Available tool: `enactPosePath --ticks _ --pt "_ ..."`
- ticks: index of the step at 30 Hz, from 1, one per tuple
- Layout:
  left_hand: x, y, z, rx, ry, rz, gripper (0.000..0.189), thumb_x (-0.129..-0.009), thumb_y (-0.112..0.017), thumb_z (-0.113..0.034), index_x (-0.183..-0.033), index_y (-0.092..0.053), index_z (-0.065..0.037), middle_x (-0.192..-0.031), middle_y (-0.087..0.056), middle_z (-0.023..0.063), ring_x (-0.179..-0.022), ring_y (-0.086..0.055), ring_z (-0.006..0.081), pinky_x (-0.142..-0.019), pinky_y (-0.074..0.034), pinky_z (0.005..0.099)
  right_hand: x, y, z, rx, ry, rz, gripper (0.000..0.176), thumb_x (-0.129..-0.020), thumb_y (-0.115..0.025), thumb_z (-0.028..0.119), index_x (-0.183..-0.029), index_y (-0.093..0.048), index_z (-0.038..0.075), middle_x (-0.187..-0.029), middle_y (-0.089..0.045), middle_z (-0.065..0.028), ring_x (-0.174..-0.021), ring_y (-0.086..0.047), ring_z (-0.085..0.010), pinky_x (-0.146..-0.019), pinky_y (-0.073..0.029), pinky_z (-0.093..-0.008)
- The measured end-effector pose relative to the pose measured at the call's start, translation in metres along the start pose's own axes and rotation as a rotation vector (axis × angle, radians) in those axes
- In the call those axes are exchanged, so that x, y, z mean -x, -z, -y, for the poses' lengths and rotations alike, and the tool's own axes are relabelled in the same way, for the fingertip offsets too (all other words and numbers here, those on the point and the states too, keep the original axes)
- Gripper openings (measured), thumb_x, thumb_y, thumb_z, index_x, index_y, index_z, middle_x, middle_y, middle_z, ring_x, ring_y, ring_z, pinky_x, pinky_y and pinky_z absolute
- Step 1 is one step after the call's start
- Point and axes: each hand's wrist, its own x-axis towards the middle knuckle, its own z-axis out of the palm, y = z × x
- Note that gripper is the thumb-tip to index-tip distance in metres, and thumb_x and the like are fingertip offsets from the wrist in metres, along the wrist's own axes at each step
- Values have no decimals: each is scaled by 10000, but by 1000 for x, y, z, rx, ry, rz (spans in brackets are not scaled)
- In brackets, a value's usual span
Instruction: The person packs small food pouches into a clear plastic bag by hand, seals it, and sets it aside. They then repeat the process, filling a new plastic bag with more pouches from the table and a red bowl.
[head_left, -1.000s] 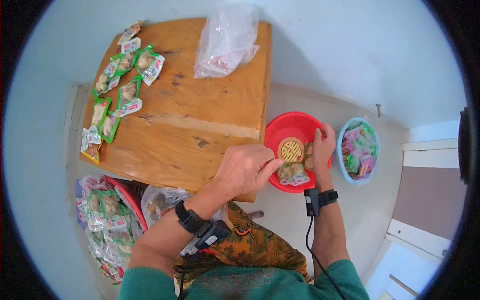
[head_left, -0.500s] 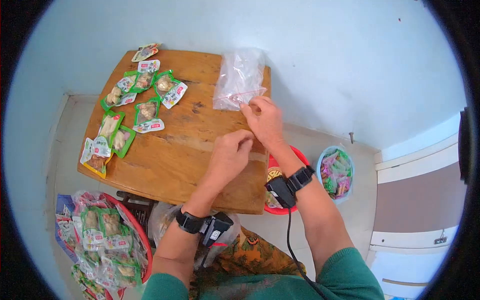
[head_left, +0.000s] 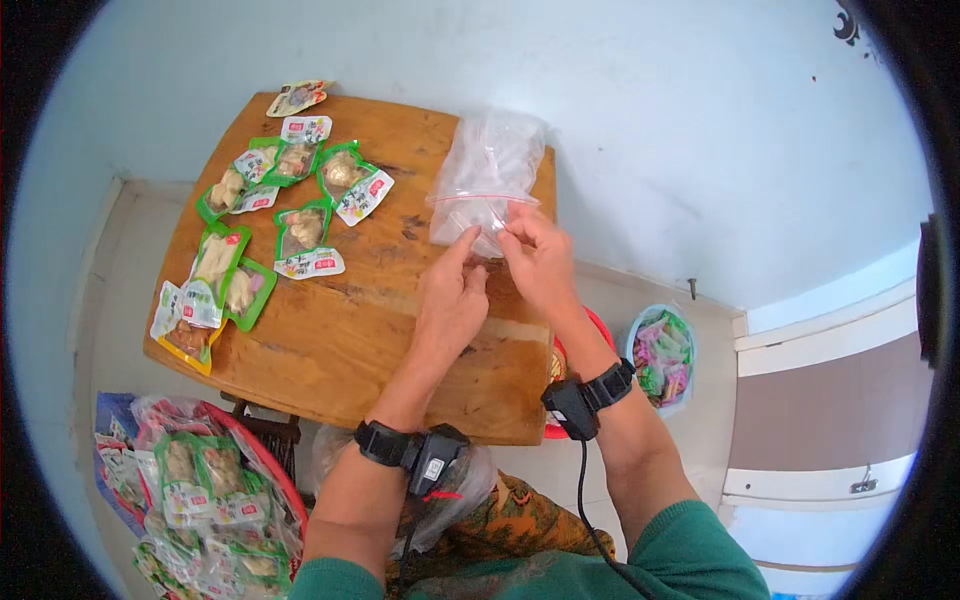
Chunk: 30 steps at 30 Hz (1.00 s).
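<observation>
A clear zip bag with a red seal line lies flat near the table's far right corner, its mouth edge toward me. The fingers of my right hand are closed on the right side of this mouth edge. My left hand is at the left of the same edge, fingertips pinched against the plastic. Both wrists wear black straps with small boxes. On the left half of the wooden table lie several green-edged food packets, one yellow-edged packet and a pale packet.
At the lower left stands a red basket heaped with similar packets. To the right on the floor are a light blue basket of colourful packets and a red container, partly hidden by my arm. A wall borders the table's far side.
Both hands have come together at the bag's mouth; my left hand has moved up to it. The mouth edge now lies flatter and closer to me. The view has shifted slightly.
</observation>
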Motion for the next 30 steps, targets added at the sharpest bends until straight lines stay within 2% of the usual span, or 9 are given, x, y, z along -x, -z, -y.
enactPosePath --ticks 1,5,11,13,17,20,23,25,30 --pt "-1 -2 6 2 3 -3 479 -943 -515 9 -1421 -510 -26 -1020 -659 105 -807 -648 135 -676 -565 279 4 2 6 -109 -54 31 100 -845 -684 54 -853 -646 -39 -1171 -661 -273 -1101 -652 -381 -908 -521 -387" --pt "1 1 -3 199 144 -45 478 -934 -516 15 -1411 -508 -16 -1024 -657 119 -812 -655 150 -660 -563 280 22 7 18 -132 -40 52 81 -872 -649 16 -914 -618 -47 -1198 -647 -275 -1116 -641 -384 -901 -519 -382" --pt "14 13 -18 136 209 -59 439 -928 -519 2 -1367 -515 4 -1074 -650 117 -824 -653 149 -673 -564 270 53 19 33 -95 -35 -84 100 -920 -582 -18 -1015 -568 -45 -1378 -552 -212 -1118 -614 -269 -898 -501 -332" --pt "19 17 -21 120 248 -49 424 -930 -519 -12 -1353 -524 1 -1091 -649 111 -837 -652 146 -681 -563 268 63 21 34 -368 -129 -78 106 -934 -575 -2 -1033 -578 -40 -1425 -513 -156 -1150 -568 -213 -922 -477 -306" --pt "19 25 -10 664 467 -39 374 -944 -563 -151 -1302 -573 -41 -1116 -656 110 -874 -662 182 -710 -574 316 76 33 43 -666 -271 -118 132 -922 -524 -14 -1033 -591 -41 -1419 -508 -143 -1209 -542 -213 -973 -454 -312" --pt "15 35 -15 892 577 -13 360 -954 -599 -232 -1262 -582 -45 -1085 -652 99 -871 -657 202 -711 -569 342 83 41 48 -922 -306 -101 276 -885 -464 -24 -1117 -611 -52 -1465 -474 -181 -1338 -482 -279 -1122 -378 -426" --pt "20 38 -30 870 608 -20 342 -952 -633 -231 -1231 -582 -39 -1056 -646 84 -852 -650 195 -694 -557 330 87 43 48 -722 -159 -104 318 -841 -449 -32 -1112 -613 -65 -1413 -521 -191 -1322 -505 -313 -1102 -415 -465" --pt "26 36 -32 806 602 -7 331 -947 -649 -205 -1225 -582 -37 -1062 -645 83 -848 -650 185 -686 -554 311 85 44 59 -986 -315 -151 283 -857 -470 -40 -1098 -614 -60 -1297 -602 -192 -1247 -565 -321 -1058 -465 -473" --pt "23 36 -16 728 382 -172 224 -908 -674 -22 -1129 -638 -25 -885 -688 54 -716 -633 103 -590 -493 230 85 45 56 -1039 -415 -278 175 -832 -492 -70 -961 -582 9 -1132 -655 -173 -1015 -662 -283 -899 -553 -436"
